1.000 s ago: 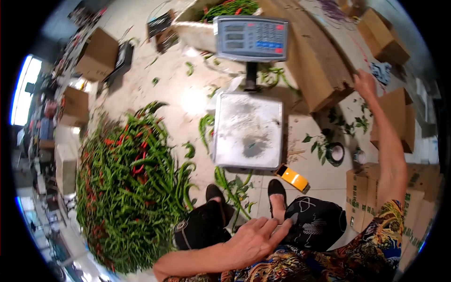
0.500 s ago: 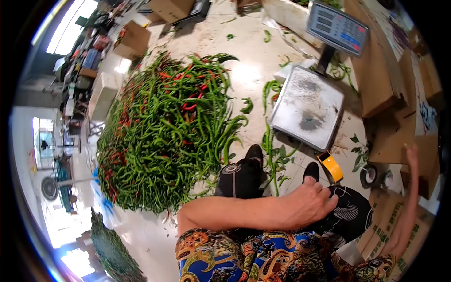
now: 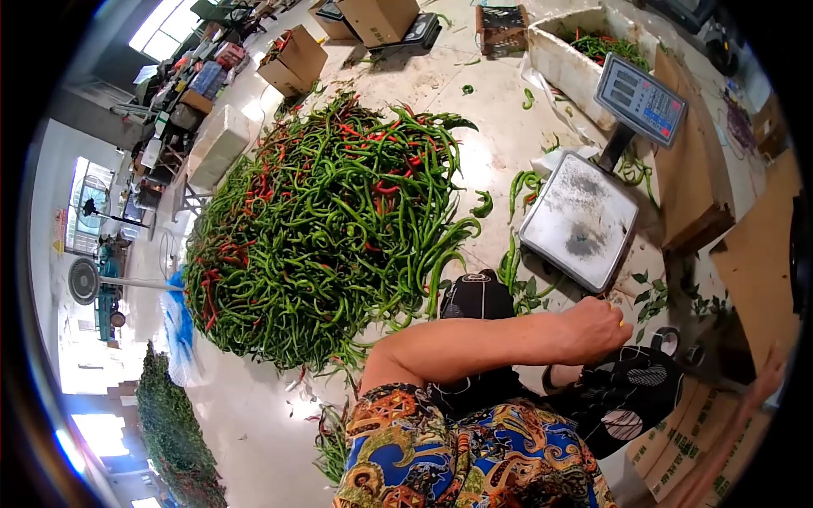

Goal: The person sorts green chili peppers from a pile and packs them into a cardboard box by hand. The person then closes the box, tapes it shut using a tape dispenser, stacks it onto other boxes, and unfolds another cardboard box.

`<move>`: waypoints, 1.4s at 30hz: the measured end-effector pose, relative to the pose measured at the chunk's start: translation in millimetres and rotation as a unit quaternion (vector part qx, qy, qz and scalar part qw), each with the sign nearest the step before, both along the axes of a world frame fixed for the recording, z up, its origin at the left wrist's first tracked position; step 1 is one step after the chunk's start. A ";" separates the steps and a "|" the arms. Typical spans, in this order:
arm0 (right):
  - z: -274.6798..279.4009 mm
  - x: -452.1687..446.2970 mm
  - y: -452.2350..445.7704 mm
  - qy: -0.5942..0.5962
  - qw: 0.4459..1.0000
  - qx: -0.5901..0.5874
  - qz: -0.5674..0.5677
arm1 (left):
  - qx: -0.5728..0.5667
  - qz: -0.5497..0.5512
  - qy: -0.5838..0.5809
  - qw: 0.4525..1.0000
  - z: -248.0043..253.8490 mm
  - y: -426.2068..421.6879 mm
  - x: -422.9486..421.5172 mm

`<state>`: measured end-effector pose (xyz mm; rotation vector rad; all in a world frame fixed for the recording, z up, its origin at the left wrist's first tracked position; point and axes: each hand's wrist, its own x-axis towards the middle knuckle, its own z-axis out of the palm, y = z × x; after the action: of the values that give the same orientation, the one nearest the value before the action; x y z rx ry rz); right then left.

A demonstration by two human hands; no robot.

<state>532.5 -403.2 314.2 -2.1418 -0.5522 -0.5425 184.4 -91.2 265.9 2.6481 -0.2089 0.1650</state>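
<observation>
My left hand [image 3: 595,329] is closed, in front of my knee and just below the platform scale [image 3: 581,222]. A small bit of yellow shows at its fingers; what the fingers hold, if anything, is hidden. At the far right my right hand [image 3: 769,372] is smeared by motion, by the lower edge of a brown cardboard box [image 3: 759,267]; its fingers cannot be made out. The large heap of green and red chili peppers [image 3: 330,229] lies on the floor to the left of the scale. A dark tape roll [image 3: 666,340] lies right of my left hand.
A white foam box [image 3: 555,63] with peppers stands behind the scale. A long cardboard piece [image 3: 690,169] lies to its right. Flat printed cartons [image 3: 690,436] are at the lower right. A fan [image 3: 84,280] stands at the left, with another green heap [image 3: 169,427] below it.
The view has swung left, bringing the fan and second heap in. My left hand has closed and moved over where the yellow tape dispenser lay. The cardboard box at my right hand has been drawn closer.
</observation>
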 end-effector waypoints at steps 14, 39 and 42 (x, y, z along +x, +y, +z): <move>124.3 -274.4 42.3 0.119 0.990 0.020 0.072 | -0.519 0.245 -0.137 0.808 67.3 80.3 13.4; 39.5 -224.9 161.7 0.226 0.856 -0.242 0.398 | -0.461 0.354 -0.096 0.808 36.8 227.0 147.9; 27.3 -208.3 168.2 0.324 0.837 -0.169 0.407 | -0.486 0.328 -0.075 0.807 31.2 233.1 147.0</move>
<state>324.2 -235.1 341.4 -1.9700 -1.1109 0.7795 331.5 141.9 297.1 1.5636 0.6091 0.5393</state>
